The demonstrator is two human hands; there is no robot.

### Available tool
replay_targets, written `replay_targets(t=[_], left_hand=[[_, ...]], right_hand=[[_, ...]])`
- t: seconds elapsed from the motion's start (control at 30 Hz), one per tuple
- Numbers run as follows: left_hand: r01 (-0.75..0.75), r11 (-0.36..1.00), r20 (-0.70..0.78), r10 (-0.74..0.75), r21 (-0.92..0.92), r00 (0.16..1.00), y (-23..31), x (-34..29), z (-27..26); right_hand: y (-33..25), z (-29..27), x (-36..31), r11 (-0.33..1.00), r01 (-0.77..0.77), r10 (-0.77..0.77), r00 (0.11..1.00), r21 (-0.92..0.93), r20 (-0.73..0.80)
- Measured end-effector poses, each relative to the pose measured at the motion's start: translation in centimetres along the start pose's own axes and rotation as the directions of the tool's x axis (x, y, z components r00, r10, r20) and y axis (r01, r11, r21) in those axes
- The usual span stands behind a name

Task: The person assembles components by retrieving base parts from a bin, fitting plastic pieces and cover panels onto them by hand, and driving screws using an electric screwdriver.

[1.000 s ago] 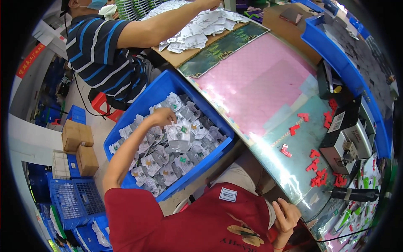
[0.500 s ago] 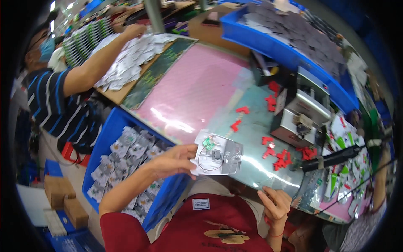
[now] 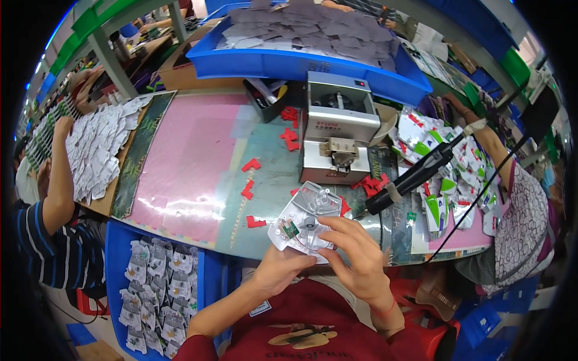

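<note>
A white plastic housing (image 3: 282, 231) with a clear window section, a small green circuit board (image 3: 290, 229), a dark round part (image 3: 309, 223) and thin wires is tilted over the table's front edge. From below, my left hand (image 3: 282, 272) is closed on its near left edge. My right hand (image 3: 356, 257) has its fingertips and thumb on the housing's near right side, closed around the edge. Whether a small part is also between those fingers is hidden. Red plastic pieces (image 3: 247, 190) lie just beyond the housing.
A silver machine (image 3: 338, 120) stands behind the housing, with a black tubular tool (image 3: 409, 180) to its right. A blue bin (image 3: 201, 271) of similar housings is at left. Behind is a blue tray (image 3: 253, 63) of grey sheets. People work on both sides.
My view has turned to the right. My right hand has come up from beside the table edge to the housing. The housing, still in my left hand, is tilted differently.
</note>
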State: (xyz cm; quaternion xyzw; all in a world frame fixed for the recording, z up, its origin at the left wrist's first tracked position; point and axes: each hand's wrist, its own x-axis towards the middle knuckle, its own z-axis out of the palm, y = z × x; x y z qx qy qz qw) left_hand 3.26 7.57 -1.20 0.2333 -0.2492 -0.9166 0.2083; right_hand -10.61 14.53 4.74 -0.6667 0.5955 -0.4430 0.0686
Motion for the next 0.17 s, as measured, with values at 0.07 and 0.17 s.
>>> replay_targets(t=[0.07, 0.17], left_hand=[[-0.007, 1.000, -0.004, 0.007, 0.018, 1.000, -0.28, 0.00, 0.55], [-0.101, 0.992, 0.064, 0.097, 0.073, 0.993, -1.03, -0.03, 0.42]], right_hand=[[0.47, 0.12, -0.44, 1.000, -0.019, 0.019, 0.999, -0.023, 0.032], [0.96, 0.35, -0.89, 0.999, 0.004, -0.001, 0.997, -0.044, 0.071]])
